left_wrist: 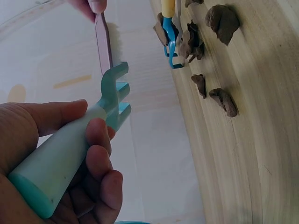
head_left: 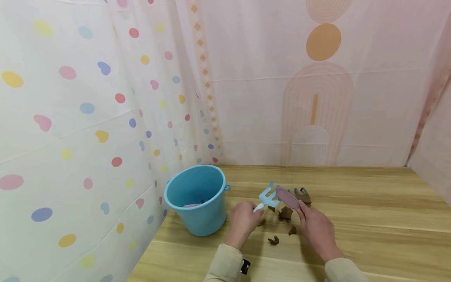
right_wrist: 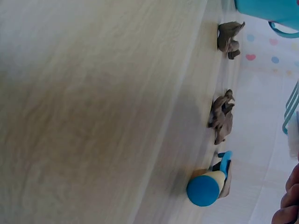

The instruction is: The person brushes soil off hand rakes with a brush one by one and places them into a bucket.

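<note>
My left hand (head_left: 243,221) grips the pale handle of a light blue toy hand rake (head_left: 269,200), its prongs raised above the table. In my right hand (head_left: 318,231) I pinch one end of a flat mauve tool with a rounded tip (head_left: 287,198); its exact kind is unclear. The tool's far end lies close to the rake's prongs, and in the left wrist view (left_wrist: 103,44) the two overlap; whether they touch I cannot tell. Below them, several brown clay-like lumps (head_left: 285,214) lie on the wood. Only fingertips of the right hand (right_wrist: 290,198) show in the right wrist view.
A light blue bucket (head_left: 206,219) stands left of my left hand, with something pinkish (head_left: 192,205) inside. Behind the lumps lies a small blue rake with a yellow handle (right_wrist: 212,182), beside a brown piece. Printed curtains (head_left: 246,117) hang along the wooden table's (head_left: 370,203) back and left.
</note>
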A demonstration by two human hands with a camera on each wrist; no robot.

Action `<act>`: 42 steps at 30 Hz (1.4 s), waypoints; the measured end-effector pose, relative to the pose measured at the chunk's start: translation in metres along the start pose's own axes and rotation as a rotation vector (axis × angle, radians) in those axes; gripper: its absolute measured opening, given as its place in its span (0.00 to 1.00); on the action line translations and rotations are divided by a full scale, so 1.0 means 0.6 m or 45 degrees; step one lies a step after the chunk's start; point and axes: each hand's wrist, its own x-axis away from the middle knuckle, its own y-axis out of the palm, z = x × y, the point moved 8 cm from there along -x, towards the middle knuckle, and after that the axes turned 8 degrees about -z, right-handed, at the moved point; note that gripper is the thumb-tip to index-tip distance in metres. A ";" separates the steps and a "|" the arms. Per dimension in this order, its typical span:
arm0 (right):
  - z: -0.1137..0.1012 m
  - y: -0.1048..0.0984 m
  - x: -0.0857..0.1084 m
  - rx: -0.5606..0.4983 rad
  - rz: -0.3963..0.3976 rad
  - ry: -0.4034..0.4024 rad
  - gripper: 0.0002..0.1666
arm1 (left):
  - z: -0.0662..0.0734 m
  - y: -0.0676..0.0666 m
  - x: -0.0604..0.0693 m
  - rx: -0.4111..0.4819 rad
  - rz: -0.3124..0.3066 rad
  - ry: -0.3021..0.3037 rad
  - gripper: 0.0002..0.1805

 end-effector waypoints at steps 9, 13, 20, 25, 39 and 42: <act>0.017 -0.014 0.001 0.014 0.016 0.098 0.21 | -0.005 0.002 -0.002 -0.032 -0.010 -0.034 0.16; 0.020 -0.027 0.001 0.018 0.078 0.111 0.20 | -0.004 -0.002 -0.004 -0.037 0.002 -0.029 0.15; 0.047 -0.031 0.001 -0.077 -0.033 0.277 0.19 | 0.001 -0.021 -0.011 -0.195 0.030 0.023 0.16; 0.056 -0.030 0.007 -0.138 -0.111 0.354 0.23 | 0.013 -0.042 -0.020 -0.317 -0.001 0.064 0.18; 0.074 -0.036 0.013 -0.146 -0.156 0.421 0.26 | 0.084 -0.112 -0.045 -0.702 0.094 0.267 0.19; 0.079 -0.037 0.015 -0.147 -0.156 0.431 0.26 | 0.091 -0.128 -0.056 -0.757 0.089 0.274 0.20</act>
